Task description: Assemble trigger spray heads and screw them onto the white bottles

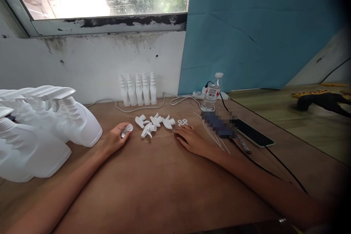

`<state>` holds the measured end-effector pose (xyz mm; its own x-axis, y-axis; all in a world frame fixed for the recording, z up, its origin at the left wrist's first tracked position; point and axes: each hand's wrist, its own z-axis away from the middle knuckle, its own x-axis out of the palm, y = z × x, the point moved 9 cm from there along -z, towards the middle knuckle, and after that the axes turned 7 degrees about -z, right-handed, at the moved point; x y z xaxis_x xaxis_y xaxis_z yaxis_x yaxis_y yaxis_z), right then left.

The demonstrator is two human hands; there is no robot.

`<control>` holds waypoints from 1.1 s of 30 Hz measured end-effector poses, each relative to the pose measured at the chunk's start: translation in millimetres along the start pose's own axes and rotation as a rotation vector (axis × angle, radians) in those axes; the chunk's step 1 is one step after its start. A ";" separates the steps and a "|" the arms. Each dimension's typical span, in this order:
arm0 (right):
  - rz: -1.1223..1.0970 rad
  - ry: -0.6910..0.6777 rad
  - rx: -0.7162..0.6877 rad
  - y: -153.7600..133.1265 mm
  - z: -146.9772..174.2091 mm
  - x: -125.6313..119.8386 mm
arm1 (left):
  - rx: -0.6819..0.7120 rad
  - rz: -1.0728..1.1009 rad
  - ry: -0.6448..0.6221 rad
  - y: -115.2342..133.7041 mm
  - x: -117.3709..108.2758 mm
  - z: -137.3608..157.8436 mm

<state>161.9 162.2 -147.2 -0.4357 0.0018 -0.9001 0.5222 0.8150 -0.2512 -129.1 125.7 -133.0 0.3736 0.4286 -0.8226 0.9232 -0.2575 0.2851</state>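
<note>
My left hand (116,139) rests on the brown table, its fingers closed round a small translucent plastic cylinder (127,130) with a round whitish end. To its right lie several white spray trigger heads (155,120) in a loose group. My right hand (193,140) lies low on the tabletop with its fingers stretched out and apart. Just beyond those fingers is a cluster of small white ring washers (182,122). Whether a fingertip touches a washer cannot be made out.
Large white spray bottles (79,120) crowd the left side. Slim white bottle-shaped pieces (139,89) stand against the wall. On the right are a water bottle (212,93), thin white tubes (212,133), a phone (253,132), a cutter knife (244,145) and black cables (286,168).
</note>
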 end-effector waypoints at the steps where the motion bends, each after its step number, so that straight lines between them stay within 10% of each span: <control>1: -0.019 0.017 -0.015 -3.1 0.9 -0.1 | 0.006 0.038 0.035 8.1 -5.6 5.0; 5: -0.093 0.072 -0.026 -12.1 3.7 -3.3 | 0.103 0.197 0.089 60.9 -14.7 22.7; 12: -0.397 0.119 0.083 -7.0 2.2 -2.7 | 0.336 0.437 -0.198 146.4 9.5 44.4; 17: -0.578 0.264 0.101 -23.9 7.4 -13.1 | 0.305 0.527 -0.295 147.4 19.8 47.9; 22: -0.665 0.404 -0.221 -79.1 18.2 -38.2 | 0.260 0.573 -0.313 146.5 21.9 49.4; 28: -0.500 0.330 -0.546 -118.6 27.7 -39.9 | 0.308 0.612 -0.335 156.9 20.7 53.2; 33: -0.512 0.255 -0.543 -119.5 25.1 -37.0 | 0.297 0.609 -0.323 153.9 22.3 54.3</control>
<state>134.1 50.2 -92.8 -0.7144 -0.3710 -0.5933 -0.1915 0.9192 -0.3442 16.4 48.6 -134.2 0.7232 -0.1284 -0.6786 0.4817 -0.6104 0.6288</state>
